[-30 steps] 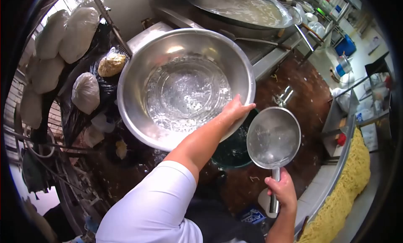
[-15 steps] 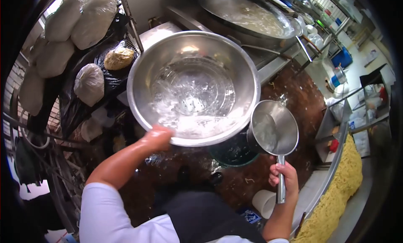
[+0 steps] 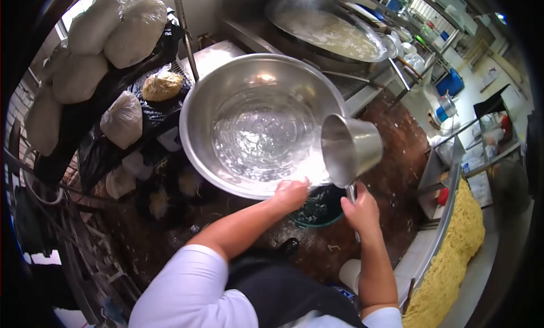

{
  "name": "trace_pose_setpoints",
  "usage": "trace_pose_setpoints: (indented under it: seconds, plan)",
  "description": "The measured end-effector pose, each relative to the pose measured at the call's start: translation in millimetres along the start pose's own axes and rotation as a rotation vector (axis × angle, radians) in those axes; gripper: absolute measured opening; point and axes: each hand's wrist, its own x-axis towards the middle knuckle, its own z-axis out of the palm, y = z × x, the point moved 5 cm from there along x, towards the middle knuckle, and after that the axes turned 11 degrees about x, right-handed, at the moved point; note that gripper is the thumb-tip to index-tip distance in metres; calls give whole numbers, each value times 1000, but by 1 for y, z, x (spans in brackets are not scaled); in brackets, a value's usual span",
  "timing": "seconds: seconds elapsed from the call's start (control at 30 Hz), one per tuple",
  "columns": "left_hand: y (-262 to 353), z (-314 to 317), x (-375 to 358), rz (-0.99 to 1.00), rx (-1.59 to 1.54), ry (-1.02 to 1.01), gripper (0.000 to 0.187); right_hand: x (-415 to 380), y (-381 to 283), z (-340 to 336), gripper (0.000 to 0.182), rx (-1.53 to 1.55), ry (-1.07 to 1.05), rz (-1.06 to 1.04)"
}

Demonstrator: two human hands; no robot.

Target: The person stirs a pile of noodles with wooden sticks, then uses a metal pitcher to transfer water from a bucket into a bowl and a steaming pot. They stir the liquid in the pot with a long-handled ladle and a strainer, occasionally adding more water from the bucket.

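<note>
1 steel dipper (image 3: 368, 146), handle clasped by right hand (image 3: 363, 212), faced mouth-left toward 1 basin (image 3: 204, 104), left hand (image 3: 292, 194) at the near rim, its finger closure unclear.

Bright metal here: just ahead of the left hand (image 3: 292, 193), the bowl (image 3: 258, 73) shone smooth and glossy! The scoop (image 3: 365, 144) in the right hand (image 3: 362, 209) was metal too, its side a softer sheen. Beyond the left hand, the bags (image 3: 139, 33) were thin, creased, shiny plastic, the black sheet (image 3: 93, 161) glossier plastic again! Behind that hand, the white sleeve (image 3: 187, 277) was matt cloth, and right of the right hand, the noodles (image 3: 447, 260) looked rough, tangled!
</note>
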Motion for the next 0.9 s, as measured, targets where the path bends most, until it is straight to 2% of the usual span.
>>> trace_pose_setpoints:
  seconds: [0.03,0.1,0.13,0.17,0.23,0.27,0.3,0.37,0.4,0.43,0.5,0.63,0.7,0.83,0.9]
  plan:
    - [10,14,22,5,15,26,36,2,-2,0,45,3,7,-3]
    - [17,-2,33,-11,-78,22,39,8,-3,-1,46,20,185,-72]
    - [14,0,41,37,-129,99,38,8,4,-3,45,53,303,-152]
    - [12,5,48,84,-182,172,37,7,16,-5,45,54,302,-150]
    - [-6,-14,27,106,-39,-191,39,3,38,-12,43,194,289,-15]
    - [-24,-20,4,178,85,-304,38,3,72,-5,41,184,318,-104]
    - [-46,-31,-21,134,177,-404,33,-3,101,5,37,492,159,192]
    - [-112,-41,-64,2,243,-387,27,-21,130,11,26,738,91,326]
    - [-146,-48,-80,-10,329,-202,22,-31,153,21,23,825,7,495]
    - [-160,-69,-98,-155,396,13,19,-40,176,33,21,908,-82,666]
    - [-185,-69,-117,14,485,526,11,-51,211,65,17,966,-237,903]
    - [-164,-47,-101,43,429,472,5,-41,255,147,16,977,-496,985]
    - [-144,-40,-95,32,373,458,7,-20,274,186,13,993,-513,928]
    - [-81,-31,-72,9,329,383,14,14,305,243,14,973,-434,1005]
    - [-58,-16,-53,-15,268,376,16,31,323,262,21,570,-496,839]
